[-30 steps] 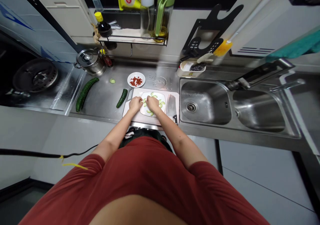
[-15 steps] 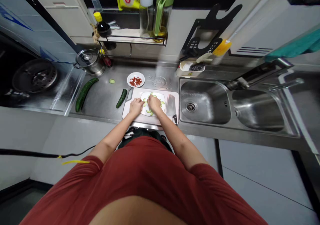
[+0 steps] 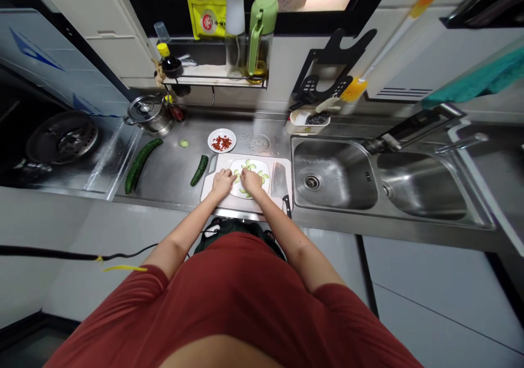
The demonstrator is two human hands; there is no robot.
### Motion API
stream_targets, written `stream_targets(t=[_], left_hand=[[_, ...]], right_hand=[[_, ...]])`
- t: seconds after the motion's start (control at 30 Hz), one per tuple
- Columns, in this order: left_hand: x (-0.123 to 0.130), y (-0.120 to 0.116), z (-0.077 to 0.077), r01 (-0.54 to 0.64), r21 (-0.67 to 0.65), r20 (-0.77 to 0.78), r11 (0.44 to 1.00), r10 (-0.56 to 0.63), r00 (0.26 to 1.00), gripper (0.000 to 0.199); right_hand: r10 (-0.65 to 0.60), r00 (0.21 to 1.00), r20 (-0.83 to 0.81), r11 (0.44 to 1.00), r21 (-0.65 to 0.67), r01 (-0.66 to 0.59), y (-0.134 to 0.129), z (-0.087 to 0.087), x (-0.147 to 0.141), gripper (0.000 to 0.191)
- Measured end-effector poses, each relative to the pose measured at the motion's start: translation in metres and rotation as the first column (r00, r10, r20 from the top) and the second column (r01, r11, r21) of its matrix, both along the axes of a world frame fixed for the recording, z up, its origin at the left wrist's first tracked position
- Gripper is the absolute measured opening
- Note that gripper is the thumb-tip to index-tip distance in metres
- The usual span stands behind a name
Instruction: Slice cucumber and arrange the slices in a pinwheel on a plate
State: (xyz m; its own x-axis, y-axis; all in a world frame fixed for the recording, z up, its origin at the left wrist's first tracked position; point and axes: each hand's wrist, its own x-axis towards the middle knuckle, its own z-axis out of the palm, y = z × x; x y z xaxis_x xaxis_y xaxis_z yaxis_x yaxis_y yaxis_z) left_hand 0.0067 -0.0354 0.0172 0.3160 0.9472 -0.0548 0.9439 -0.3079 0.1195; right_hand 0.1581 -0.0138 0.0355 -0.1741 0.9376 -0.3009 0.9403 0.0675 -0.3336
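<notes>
A white plate (image 3: 254, 194) with several pale green cucumber slices (image 3: 263, 176) in small fans rests on a pinkish-white cutting board (image 3: 223, 206). Over the plate's middle is my right hand (image 3: 252, 182), its fingers pinched together; whatever is between the fingertips is hidden. My left hand (image 3: 223, 183) is at the plate's left edge with curled fingers, and I cannot make out what they grip. A cleaver (image 3: 279, 180) with a black handle lies on the board, right of the plate. Left of the board is a dark green piece of cucumber (image 3: 199, 170).
Behind the board stands a small white plate (image 3: 212, 138) of chopped red pieces. Further left are a long cucumber (image 3: 141, 165), a cucumber end (image 3: 184, 143) and a lidded steel pot (image 3: 150, 118). A double sink (image 3: 335, 174) is on the right, and a bottle shelf (image 3: 213, 78) hangs above.
The view has tilted up slightly, so the counter appears lower. My right hand has shifted a little over the plate, while my left stays by its left edge.
</notes>
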Motion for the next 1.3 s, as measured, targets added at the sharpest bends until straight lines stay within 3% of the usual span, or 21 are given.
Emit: stream_targets(t=[0.73,1.03,1.3], left_hand=[[-0.002,-0.002,-0.004,0.043,0.038,-0.008,0.998,-0.043,0.999,0.033],[0.000,0.005,0.000,0.018,-0.004,0.007,1.000,-0.018,1.000,0.032],[0.005,0.010,0.005,-0.122,-0.061,0.168,0.991,0.131,0.977,0.032]], right_hand=[[-0.099,0.975,-0.198,0.993,0.049,0.111,-0.031,0.004,0.025,0.023],[-0.165,0.887,-0.431,0.972,0.081,0.220,-0.044,-0.005,0.046,0.024],[-0.225,0.780,-0.584,0.940,0.081,0.331,-0.053,-0.009,0.072,0.033]])
